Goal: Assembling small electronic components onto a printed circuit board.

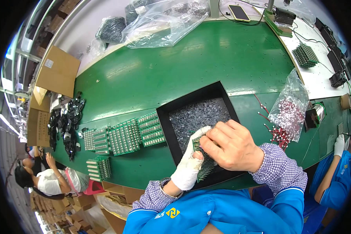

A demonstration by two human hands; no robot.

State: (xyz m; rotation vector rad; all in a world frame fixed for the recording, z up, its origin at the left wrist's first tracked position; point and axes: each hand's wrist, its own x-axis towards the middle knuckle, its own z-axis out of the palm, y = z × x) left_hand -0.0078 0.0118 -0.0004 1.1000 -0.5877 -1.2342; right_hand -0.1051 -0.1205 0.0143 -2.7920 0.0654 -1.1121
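My left hand, in a white glove with some fingertips bare, grips a green circuit board on edge. Rows of thin pins stick out from the board's lower side. My right hand is bare and closed, its thumb and fingers pinched at the board's upper end; what lies between them is hidden. Both hands are over the near side of a black box. Many small dark and clear pieces cover the bottom of that box.
Stacked circuit boards stand left of the box, near a pile of black parts. Red wires with white connectors and a clear bag lie right. Plastic bags and a phone are at the back. A co-worker's gloved hand is far right.
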